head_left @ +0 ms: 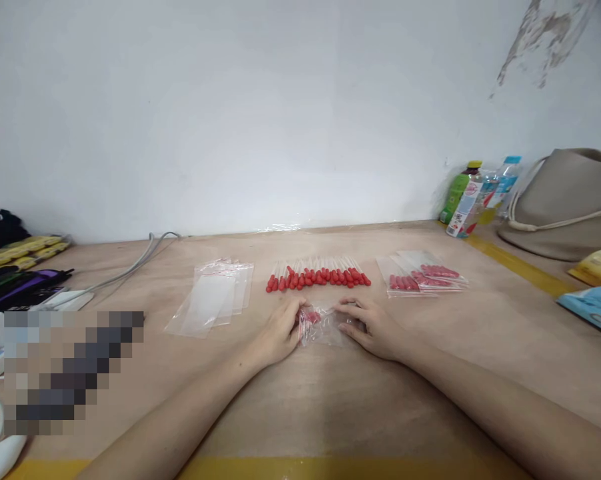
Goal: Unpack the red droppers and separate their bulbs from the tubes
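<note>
Between my hands, just above the table, lies a small clear zip bag (325, 331) with something red inside near its left end. My left hand (284, 327) pinches that left end, where a red seal line shows. At the opposite end, my right hand (373, 327) has its curved fingers and thumb around the plastic. Just beyond the hands is a row of red-tipped sticks (320, 275), their pale stems pointing away from me. Several flat clear bags (205, 300) lie fanned out to the left. On the right, overlapping bags (420, 273) hold red-tipped pieces.
Drink bottles (465, 200) and a grey drawstring bag (565, 200) stand at the back right, near yellow and blue packets (593, 307). Yellow packets (25, 253), dark items and a grey cable (130, 267) lie on the left. A white wall (280, 120) rises behind the table.
</note>
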